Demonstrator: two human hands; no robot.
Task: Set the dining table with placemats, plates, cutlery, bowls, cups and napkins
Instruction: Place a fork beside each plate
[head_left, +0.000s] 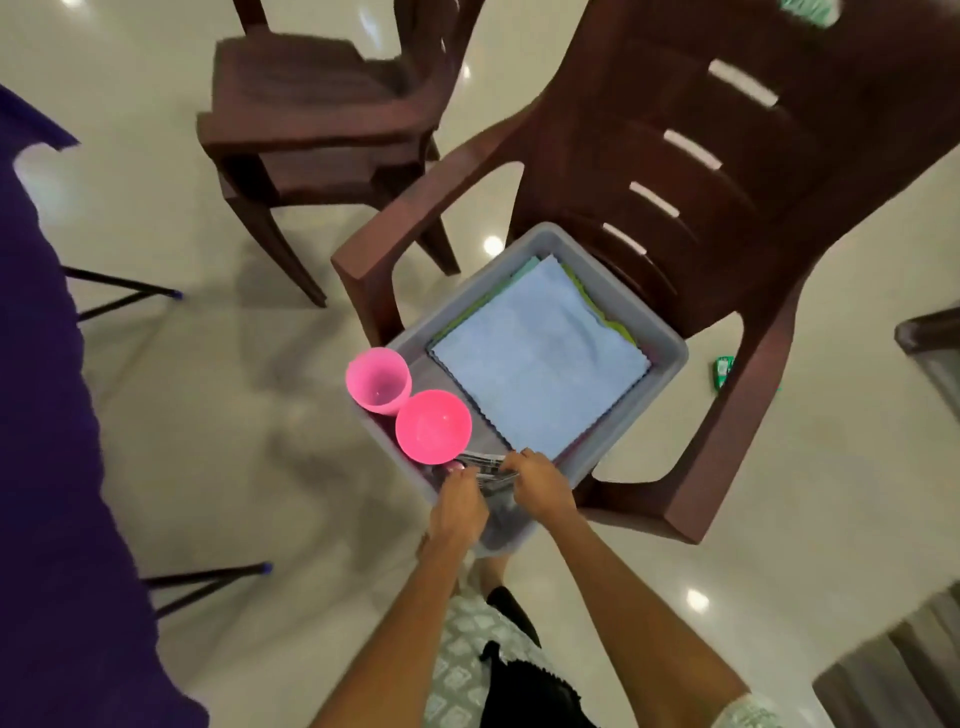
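Glossy cream floor tiles, and you've got that grey bin (670, 348) parked on a brown plastic chair (727, 171) with the blue cloth (540, 358) stack, a pink cup (378, 382) and a pink bowl (434, 427) inside, purple-covered table (47, 415) off to your left. Your left hand (460, 506) and right hand (540, 486) are both curled around the bundle of cutlery (485, 467) at the bin's near corner, so watch it: I'd guess a sloppy lift lets pieces slide out and clatter, or you knock the bowl right beside them. No labels or writing I can actually read, too blurry.
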